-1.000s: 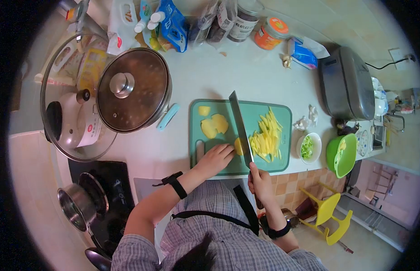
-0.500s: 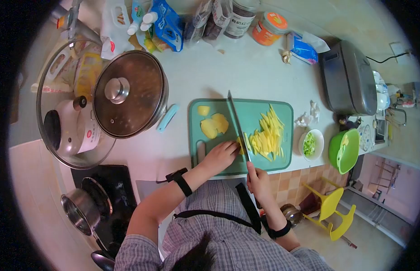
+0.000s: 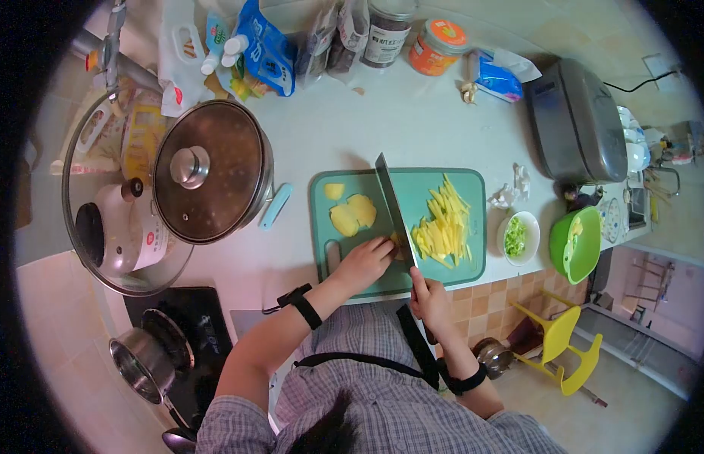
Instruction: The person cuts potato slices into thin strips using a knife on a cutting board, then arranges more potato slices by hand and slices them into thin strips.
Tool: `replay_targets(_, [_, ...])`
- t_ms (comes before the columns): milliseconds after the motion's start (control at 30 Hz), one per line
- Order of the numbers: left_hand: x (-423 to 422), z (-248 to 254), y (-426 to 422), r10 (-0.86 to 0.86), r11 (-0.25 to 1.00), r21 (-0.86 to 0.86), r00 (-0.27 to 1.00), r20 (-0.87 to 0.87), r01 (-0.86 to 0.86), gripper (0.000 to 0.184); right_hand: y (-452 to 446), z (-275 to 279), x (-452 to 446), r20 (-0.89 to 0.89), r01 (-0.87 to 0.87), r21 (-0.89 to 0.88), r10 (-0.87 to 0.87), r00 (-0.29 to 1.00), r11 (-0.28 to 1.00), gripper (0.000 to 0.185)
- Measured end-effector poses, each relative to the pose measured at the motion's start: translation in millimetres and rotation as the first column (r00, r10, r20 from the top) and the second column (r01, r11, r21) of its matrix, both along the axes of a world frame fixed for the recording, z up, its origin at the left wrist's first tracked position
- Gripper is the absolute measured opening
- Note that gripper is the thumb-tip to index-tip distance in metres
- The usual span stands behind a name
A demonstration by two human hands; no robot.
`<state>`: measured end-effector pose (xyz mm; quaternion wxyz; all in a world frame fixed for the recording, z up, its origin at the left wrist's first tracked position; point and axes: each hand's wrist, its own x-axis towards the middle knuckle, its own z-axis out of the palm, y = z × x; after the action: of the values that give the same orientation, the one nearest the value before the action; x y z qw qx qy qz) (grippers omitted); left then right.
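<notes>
My right hand is closed round the handle of a large kitchen knife. The blade slants up and away across the green cutting board. Left of the blade, my left hand has its fingers curled and presses down on a piece of potato, mostly hidden under the fingertips. Thin potato strips lie in a pile right of the blade. Several potato slices and a small chunk of potato rest on the board's left part.
A lidded pot stands left beside a light-blue peeler-like tool. Right of the board are a white bowl of chopped greens, crumpled tissue, a green basin and a dark rice cooker. Jars and bags line the back.
My head view has shifted slightly. The knife has come a little to the left, close to my left fingertips, and the strip beside the blade now sits with the pile.
</notes>
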<state>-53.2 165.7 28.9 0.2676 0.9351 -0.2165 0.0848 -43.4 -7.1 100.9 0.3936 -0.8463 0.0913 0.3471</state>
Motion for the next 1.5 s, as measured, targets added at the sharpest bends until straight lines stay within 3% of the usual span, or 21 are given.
replay_targets(100, [-0.8, -0.5, -3.4, 0.005, 1.000, -0.006, 1.000, 0.012, -0.005, 0.025, -0.9, 0.1, 5.6, -0.061, 0.030, 0.030, -0.028, 0.998, 0.999, 0.064])
replay_targets(267, [-1.0, 2.0, -5.1, 0.039, 0.999, -0.010, 0.998, 0.051, -0.039, 0.026, -19.7, -3.8, 0.4, -0.201, 0.238, 0.121, -0.211, 0.956, 0.964, 0.060])
replay_targets(367, [-2.3, -4.0, -7.7, 0.040, 0.998, -0.044, 0.999, 0.019, -0.040, 0.025, -24.5, 9.2, 1.0, -0.225, 0.266, 0.143, -0.230, 0.947, 0.953, 0.053])
replay_targets(433, [-3.8, -6.2, -7.3, 0.044, 0.999, -0.018, 0.997, -0.060, -0.045, 0.030, -23.1, 13.1, 0.8, -0.223, 0.236, 0.147, -0.200, 0.954, 0.961, 0.053])
replay_targets(633, [-21.0, 1.8, -6.5, 0.166, 0.983, -0.064, 0.984, -0.068, -0.170, 0.033, -11.1, 17.6, -4.6, -0.186, 0.162, 0.169, -0.130, 0.974, 0.972, 0.053])
replay_targets(867, [-29.6, -3.1, -4.5, 0.164, 0.986, -0.027, 0.983, -0.088, -0.166, 0.032, -1.1, 14.5, -3.2, -0.152, 0.087, 0.089, -0.073, 0.986, 0.992, 0.063])
replay_targets(967, [-26.6, -4.1, -4.2, 0.160, 0.987, -0.007, 0.982, -0.104, -0.162, 0.032, -0.1, 10.9, -3.0, -0.110, 0.068, 0.142, -0.053, 0.993, 0.988, 0.054])
replay_targets(1300, [-18.7, -4.6, -3.7, 0.132, 0.991, -0.019, 0.987, -0.089, -0.134, 0.030, -1.6, 6.9, -1.5, -0.166, 0.117, 0.147, -0.092, 0.982, 0.982, 0.054])
replay_targets(1367, [-18.3, -5.5, -3.8, 0.138, 0.990, -0.021, 0.988, -0.075, -0.140, 0.029, -6.0, 0.6, -1.9, -0.096, 0.026, 0.076, -0.018, 0.995, 0.997, 0.062])
replay_targets(1500, [-17.1, -4.4, -3.8, 0.140, 0.988, -0.058, 0.986, -0.093, -0.146, 0.028, 3.6, 12.4, -1.4, -0.090, 0.040, 0.072, -0.034, 0.995, 0.997, 0.061])
